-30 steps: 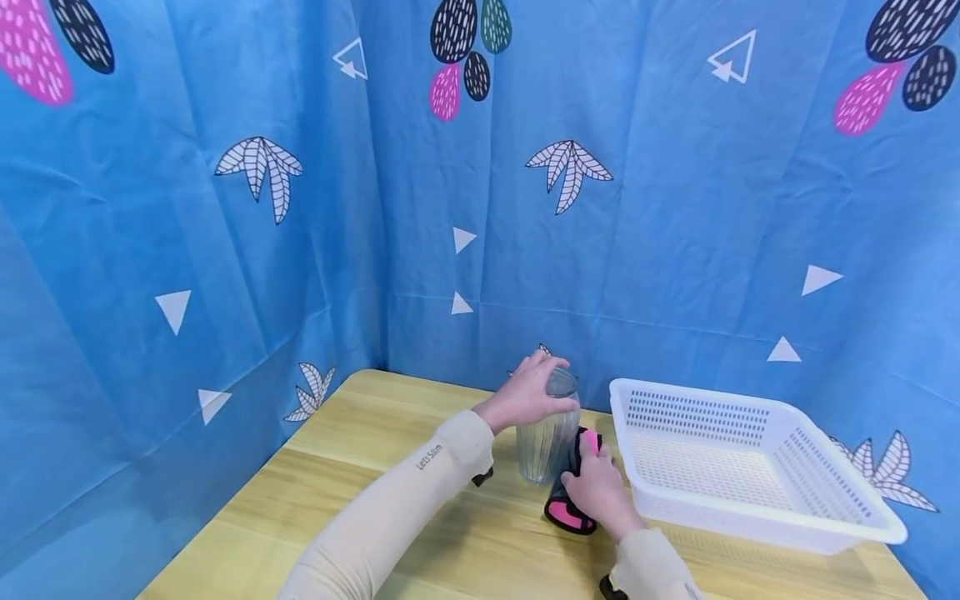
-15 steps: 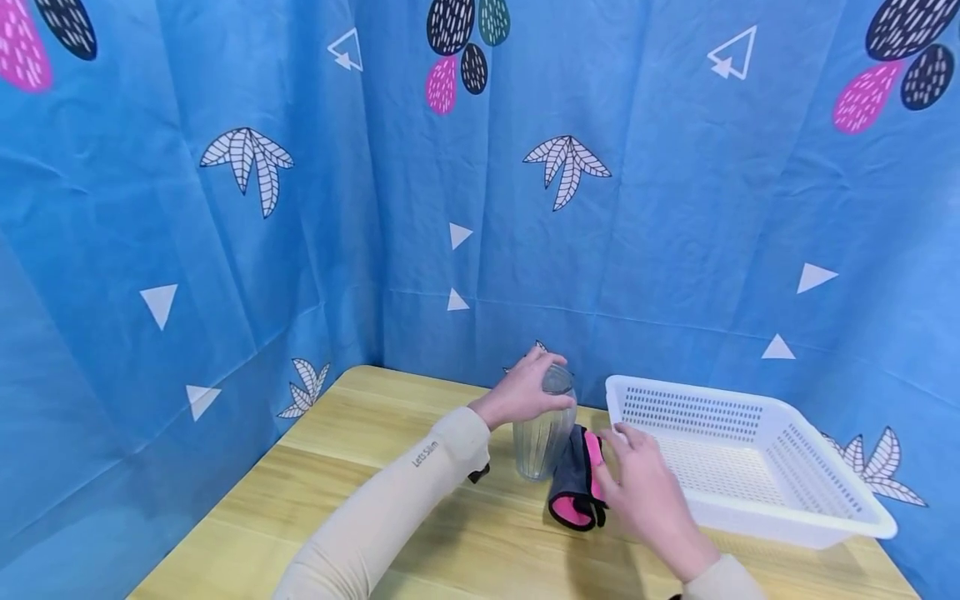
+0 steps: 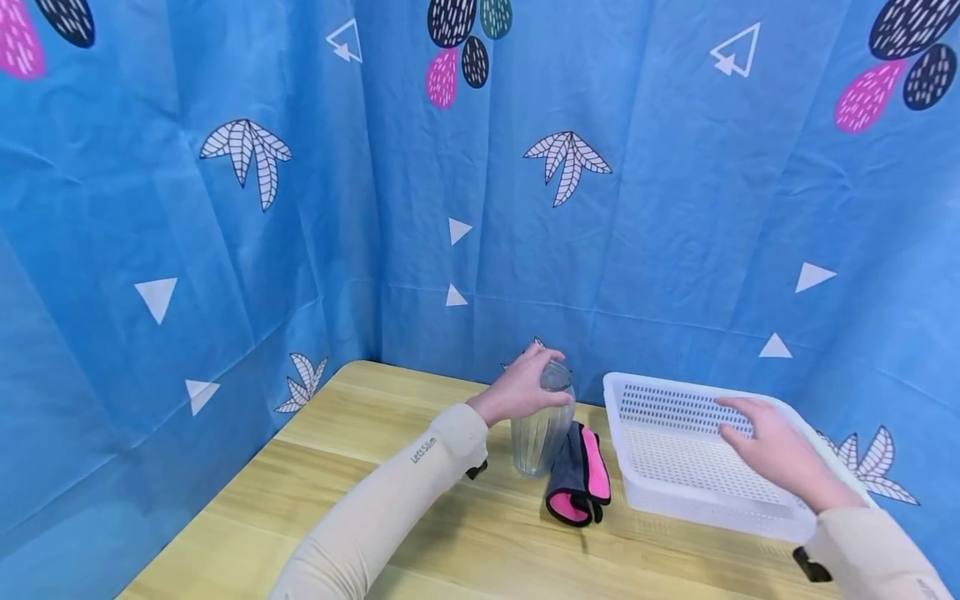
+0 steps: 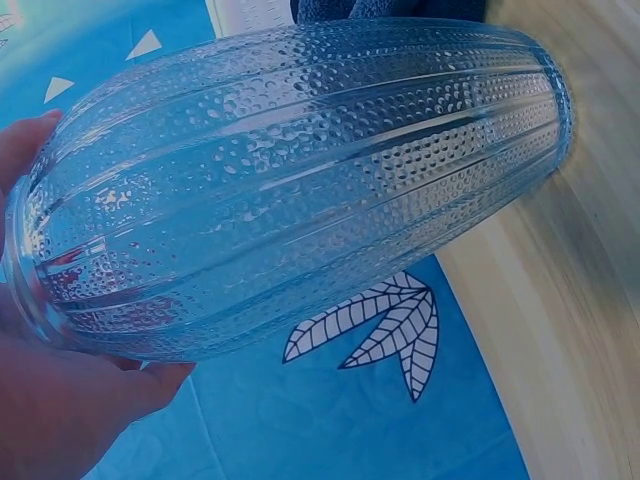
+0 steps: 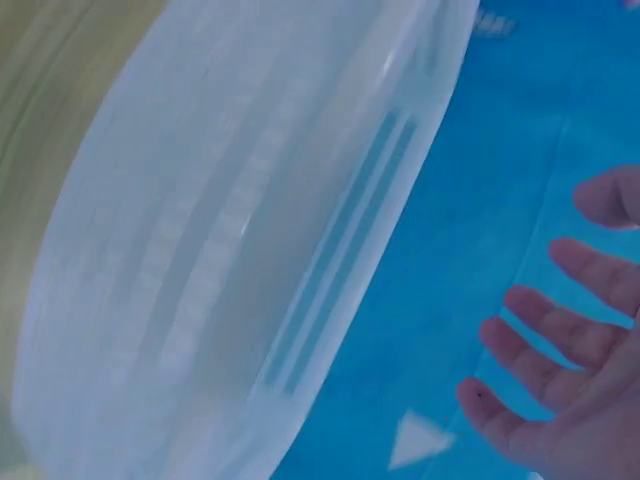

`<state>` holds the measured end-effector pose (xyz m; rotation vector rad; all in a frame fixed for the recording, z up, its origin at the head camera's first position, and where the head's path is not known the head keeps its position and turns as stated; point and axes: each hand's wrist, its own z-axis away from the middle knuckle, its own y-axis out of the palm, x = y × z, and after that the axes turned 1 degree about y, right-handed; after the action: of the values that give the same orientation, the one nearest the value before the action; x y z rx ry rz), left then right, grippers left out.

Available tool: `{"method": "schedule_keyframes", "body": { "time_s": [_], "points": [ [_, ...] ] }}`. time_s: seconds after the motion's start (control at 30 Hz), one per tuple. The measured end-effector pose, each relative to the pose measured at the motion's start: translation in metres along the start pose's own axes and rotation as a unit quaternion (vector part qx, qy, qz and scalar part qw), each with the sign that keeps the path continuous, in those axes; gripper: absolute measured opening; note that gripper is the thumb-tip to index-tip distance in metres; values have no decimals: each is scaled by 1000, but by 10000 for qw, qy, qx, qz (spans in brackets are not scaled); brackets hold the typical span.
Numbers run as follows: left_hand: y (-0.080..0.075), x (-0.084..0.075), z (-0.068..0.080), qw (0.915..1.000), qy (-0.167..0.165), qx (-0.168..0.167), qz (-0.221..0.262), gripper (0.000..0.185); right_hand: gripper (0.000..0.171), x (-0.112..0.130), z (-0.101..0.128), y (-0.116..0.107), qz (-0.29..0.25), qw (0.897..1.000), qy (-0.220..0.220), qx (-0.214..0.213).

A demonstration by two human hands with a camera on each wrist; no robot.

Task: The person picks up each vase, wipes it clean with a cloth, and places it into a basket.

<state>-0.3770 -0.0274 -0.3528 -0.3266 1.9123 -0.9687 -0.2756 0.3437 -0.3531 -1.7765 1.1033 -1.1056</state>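
The left hand [image 3: 517,390] has its fingers curled round the rim of the one glass vase [image 3: 542,425], which stands upright on the table [image 3: 375,467]. The right hand [image 3: 776,450] hovers over the one white basket [image 3: 705,500] with fingers [image 5: 535,360] spread and holding nothing. One folded grey-and-pink cloth [image 3: 579,483] lies between vase and basket, just beside the vase and well apart from the right hand.

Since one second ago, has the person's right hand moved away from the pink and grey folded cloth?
Yes. The right hand left the pink and grey folded cloth and moved right, now open above the white plastic basket.
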Motion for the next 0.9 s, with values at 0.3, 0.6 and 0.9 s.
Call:
{"method": "schedule_keyframes", "body": {
  "time_s": [0.3,0.6,0.9],
  "points": [
    [-2,-2,2,10000,-62,18,24,69,59,-74,9,-22,410,9971,570,292],
    [3,2,6,9998,-78,77,148,68,75,-129,27,-20,563,9885,1106,862],
    [0,1,4,9999,96,13,106,67,85,-156,39,-10,566,9830,1301,1163]
  ]
}}
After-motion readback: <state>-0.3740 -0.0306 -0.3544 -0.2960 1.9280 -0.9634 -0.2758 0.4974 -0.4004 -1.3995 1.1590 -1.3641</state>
